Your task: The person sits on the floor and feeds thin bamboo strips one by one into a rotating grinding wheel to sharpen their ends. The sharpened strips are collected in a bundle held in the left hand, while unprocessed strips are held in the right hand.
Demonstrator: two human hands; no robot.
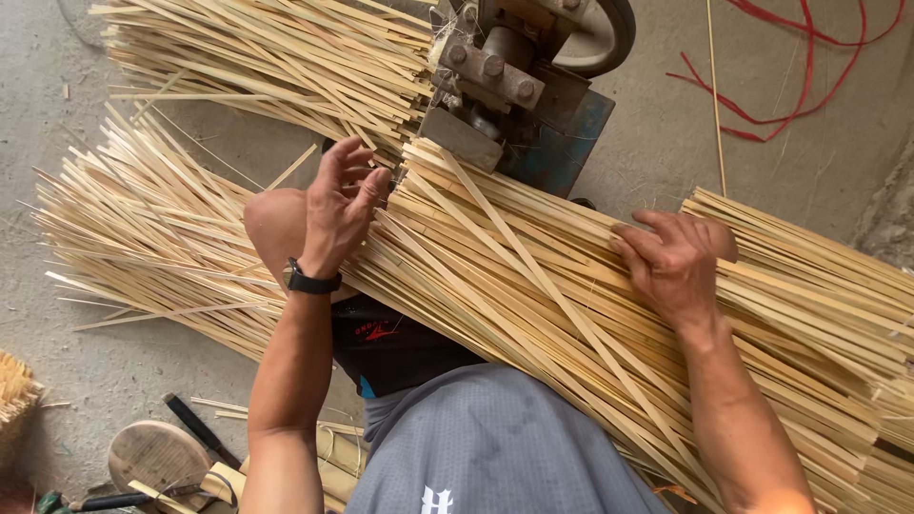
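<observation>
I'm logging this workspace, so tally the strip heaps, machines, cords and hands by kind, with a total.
Strip heaps: 3 – lap bundle, floor heap, top heap
Machine: 1
Red cord: 1
Hands: 2 – left hand open at the bundle's end, right hand resting on the bundle
Total: 7

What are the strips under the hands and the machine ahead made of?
Strips: likely split bamboo or wood, pale yellow, matte, fibrous, uncoated.
Machine: metal, grey bolted block, blue painted base, worn.
Left hand hovers open; right hand rests on the strips.
</observation>
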